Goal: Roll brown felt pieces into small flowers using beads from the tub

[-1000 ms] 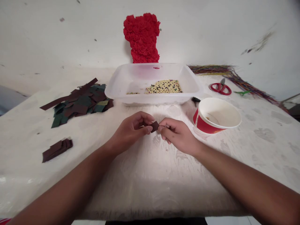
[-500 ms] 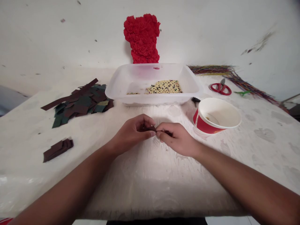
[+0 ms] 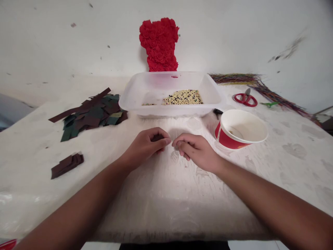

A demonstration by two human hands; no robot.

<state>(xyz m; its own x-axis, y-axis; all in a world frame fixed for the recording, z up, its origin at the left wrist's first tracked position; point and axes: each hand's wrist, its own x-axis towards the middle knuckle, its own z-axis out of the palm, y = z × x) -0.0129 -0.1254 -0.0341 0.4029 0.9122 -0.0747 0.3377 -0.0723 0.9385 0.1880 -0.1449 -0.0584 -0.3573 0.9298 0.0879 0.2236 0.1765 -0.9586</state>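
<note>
My left hand [image 3: 145, 146] is curled around a small dark brown paper piece [image 3: 157, 138], most of which is hidden by my fingers. My right hand [image 3: 195, 151] rests just to its right, fingers loosely curled and holding nothing that I can see. A narrow gap separates the fingertips of the two hands. Both are low over the white-stained table [image 3: 166, 201], in front of a clear plastic tub [image 3: 169, 111]. Mixed beads [image 3: 183, 98] lie inside the tub.
Dark green and brown paper scraps [image 3: 93, 114] lie in a pile at left, with a small brown stack [image 3: 67, 165] nearer me. At right stand a red-and-white paper cup [image 3: 240, 128], red-handled scissors [image 3: 245, 99] and coloured strands [image 3: 260, 88]. A red rose-covered form [image 3: 158, 45] stands behind the tub.
My hands have parted slightly. The brown piece, visible between them earlier, now sits within my left fingers, and my right hand has let go of it.
</note>
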